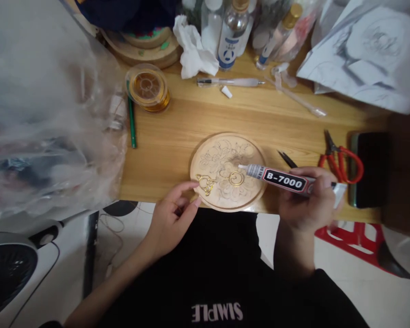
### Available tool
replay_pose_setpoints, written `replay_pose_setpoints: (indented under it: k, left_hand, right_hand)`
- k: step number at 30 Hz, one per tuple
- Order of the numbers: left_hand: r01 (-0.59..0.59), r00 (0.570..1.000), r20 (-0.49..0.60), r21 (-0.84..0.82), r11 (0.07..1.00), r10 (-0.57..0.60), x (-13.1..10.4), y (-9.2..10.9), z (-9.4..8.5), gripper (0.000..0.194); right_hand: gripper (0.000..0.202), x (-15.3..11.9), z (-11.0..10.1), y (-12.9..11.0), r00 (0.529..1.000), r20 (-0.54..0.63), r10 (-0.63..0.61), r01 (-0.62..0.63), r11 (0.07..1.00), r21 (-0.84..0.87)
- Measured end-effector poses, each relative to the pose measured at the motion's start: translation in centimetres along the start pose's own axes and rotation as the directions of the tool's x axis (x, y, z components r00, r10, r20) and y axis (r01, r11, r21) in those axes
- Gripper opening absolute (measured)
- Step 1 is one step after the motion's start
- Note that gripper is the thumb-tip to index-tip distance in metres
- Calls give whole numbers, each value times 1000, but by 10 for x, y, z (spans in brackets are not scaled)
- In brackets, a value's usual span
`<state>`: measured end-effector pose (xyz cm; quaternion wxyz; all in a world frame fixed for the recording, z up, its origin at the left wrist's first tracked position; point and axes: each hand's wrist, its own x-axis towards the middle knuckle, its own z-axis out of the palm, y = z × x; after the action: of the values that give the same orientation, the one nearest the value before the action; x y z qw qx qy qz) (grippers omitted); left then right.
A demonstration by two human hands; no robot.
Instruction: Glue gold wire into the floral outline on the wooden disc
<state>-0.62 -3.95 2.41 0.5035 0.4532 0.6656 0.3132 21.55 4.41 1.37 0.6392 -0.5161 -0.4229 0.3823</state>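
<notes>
- The right hand [305, 205] is closed around a glue tube [282, 179] marked B-7000, holding it nearly level with its nozzle over the middle of a round wooden disc [228, 171].
- The nozzle tip lies just beside a gold spiral [236, 178] that sits on the disc's carved face.
- The left hand [172, 216] is loosely open and holds nothing; its fingertips touch the disc's near-left rim, next to a small gold ornament [206, 184] lying on the disc.
- The disc rests at the near edge of the desk [177, 136], slightly overhanging it.
- Right of the disc lie dark tweezers [287, 159], red-handled pliers [340, 159] and a black phone [371, 168], all close to the right hand.
- Left, a crumpled plastic bag [48, 118] covers the desk's end; a green pencil [132, 120] and a spool of gold wire [147, 87] lie beside it.
- Behind, a white pen [230, 82], tissue [193, 50], bottles [232, 32] and sketch paper [369, 50] line the far side.
- Bare wood lies open between the disc and the pen.
</notes>
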Motion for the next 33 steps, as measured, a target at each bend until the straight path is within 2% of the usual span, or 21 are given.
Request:
replay_pose_setpoints:
  k: [6, 12, 20, 24, 33]
  left_hand:
    - [-16, 995, -101, 33, 999, 20, 0, 3, 9, 63]
    - [-52, 994, -88, 100, 994, 61, 1, 3, 8, 60]
    - [-33, 995, -86, 90, 995, 41, 1, 3, 8, 66]
    - [-63, 993, -95, 119, 991, 74, 0, 3, 8, 68]
    - [-97, 990, -89, 167, 981, 113, -1, 1, 8, 69]
  right_hand:
    - [21, 18, 2, -1, 995, 97, -16, 17, 1000, -10]
    - [20, 31, 11, 2, 990, 138, 6, 2, 998, -59]
    - [20, 24, 12, 3, 990, 132, 44, -34, 996, -79]
    - [19, 22, 13, 3, 988, 142, 66, -54, 995, -82]
    - [18, 21, 14, 4, 995, 89, 33, -21, 991, -133]
